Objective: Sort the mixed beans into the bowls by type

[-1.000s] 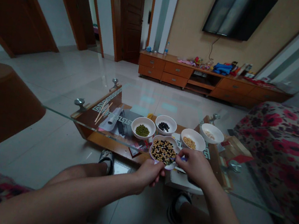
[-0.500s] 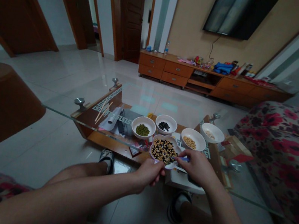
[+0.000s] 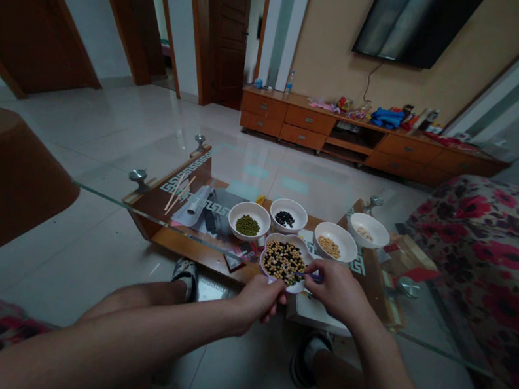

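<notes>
A white, scalloped bowl (image 3: 295,287) with a purple edge holds mixed yellow and black beans (image 3: 284,262). My left hand (image 3: 262,299) is closed on its near edge. My right hand (image 3: 336,289) pinches a thin purple tool (image 3: 316,278), its tip down among the beans at the bowl's right side; its exact kind is too small to make out. Behind stand white bowls: one with green beans (image 3: 248,224), one with black beans (image 3: 284,218), one with yellow beans (image 3: 329,247), and one with pale pieces (image 3: 363,232).
The bowls stand on a glass-topped table (image 3: 105,194). Wooden chopsticks (image 3: 180,194) and a clear plastic item (image 3: 194,205) show at its left. A flowered sofa (image 3: 494,247) is at the right; a TV cabinet (image 3: 306,121) stands beyond.
My right hand and the purple tool have shifted slightly, the tool now lying flatter over the beans. My left hand and the bowls stay put.
</notes>
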`<action>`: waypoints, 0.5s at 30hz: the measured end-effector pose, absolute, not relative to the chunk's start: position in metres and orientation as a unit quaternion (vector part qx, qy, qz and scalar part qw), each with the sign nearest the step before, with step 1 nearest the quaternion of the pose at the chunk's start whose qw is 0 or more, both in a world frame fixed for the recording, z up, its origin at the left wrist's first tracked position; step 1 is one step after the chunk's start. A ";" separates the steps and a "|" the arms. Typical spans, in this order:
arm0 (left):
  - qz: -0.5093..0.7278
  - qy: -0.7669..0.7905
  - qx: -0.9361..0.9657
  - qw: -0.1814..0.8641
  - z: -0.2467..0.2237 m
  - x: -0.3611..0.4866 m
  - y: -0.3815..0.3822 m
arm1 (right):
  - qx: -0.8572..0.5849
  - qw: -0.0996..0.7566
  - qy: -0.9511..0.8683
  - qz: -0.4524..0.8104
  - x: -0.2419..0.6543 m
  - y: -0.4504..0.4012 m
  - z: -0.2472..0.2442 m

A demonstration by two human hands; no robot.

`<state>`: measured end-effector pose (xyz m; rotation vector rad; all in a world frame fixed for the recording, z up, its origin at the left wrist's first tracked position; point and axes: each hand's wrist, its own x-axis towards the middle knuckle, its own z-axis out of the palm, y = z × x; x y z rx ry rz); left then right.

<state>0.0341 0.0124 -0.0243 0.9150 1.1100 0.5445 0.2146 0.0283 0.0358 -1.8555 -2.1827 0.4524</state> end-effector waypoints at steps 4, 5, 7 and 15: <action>0.242 0.504 0.413 0.719 -0.023 0.034 0.012 | -0.641 0.109 -0.745 0.150 0.214 0.029 0.034; 0.242 0.504 0.413 0.719 -0.023 0.034 0.012 | -0.642 0.106 -0.744 0.151 0.213 0.029 0.034; 0.242 0.505 0.412 0.719 -0.022 0.034 0.013 | -0.641 0.103 -0.745 0.152 0.213 0.028 0.034; 0.243 0.506 0.411 0.718 -0.020 0.035 0.012 | -0.638 0.095 -0.747 0.162 0.211 0.029 0.035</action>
